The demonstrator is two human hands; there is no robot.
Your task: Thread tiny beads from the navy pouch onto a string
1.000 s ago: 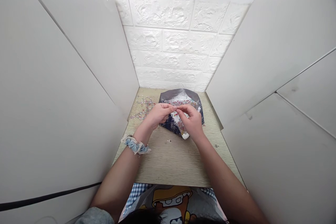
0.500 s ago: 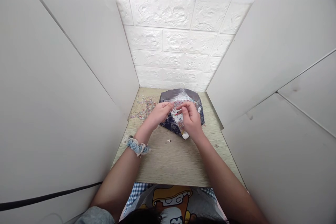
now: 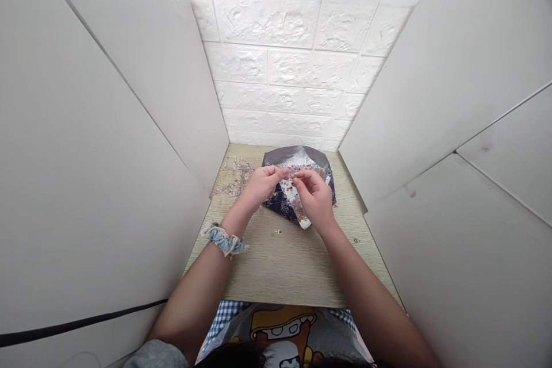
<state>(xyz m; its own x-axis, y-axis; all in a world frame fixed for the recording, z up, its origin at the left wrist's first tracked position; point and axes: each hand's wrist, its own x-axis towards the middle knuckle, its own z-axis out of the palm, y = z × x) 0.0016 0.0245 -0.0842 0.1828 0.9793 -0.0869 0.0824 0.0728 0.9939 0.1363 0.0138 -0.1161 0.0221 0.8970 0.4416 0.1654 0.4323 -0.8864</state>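
My left hand point(image 3: 266, 184) is closed in a pinch, thumb and forefinger pressed together over an open bag. A thin, pale thread seems to run from its fingers, though only faintly visible. Just to the right, my right hand point(image 3: 314, 195) also pinches, its fingertips nearly meeting the left ones; whatever it holds is too small to make out. Beneath both hands lies the dark blue patterned bag point(image 3: 278, 204) with a silvery lining. Many small colourful beads point(image 3: 296, 202) lie in its opening, partly covered by my hands.
Strings of colourful beads point(image 3: 235, 175) lie on the wooden tabletop point(image 3: 284, 270) left of the bag. One small piece point(image 3: 278, 232) sits in front of the bag, another point(image 3: 356, 240) near the right edge. Pale panels point(image 3: 414, 126) flank the table; a white brick-patterned wall point(image 3: 293, 66) stands behind.
My right hand's fingers have closed into a pinch and come nearer to the left fingertips. My left hand has barely moved, and the bag stays in place.
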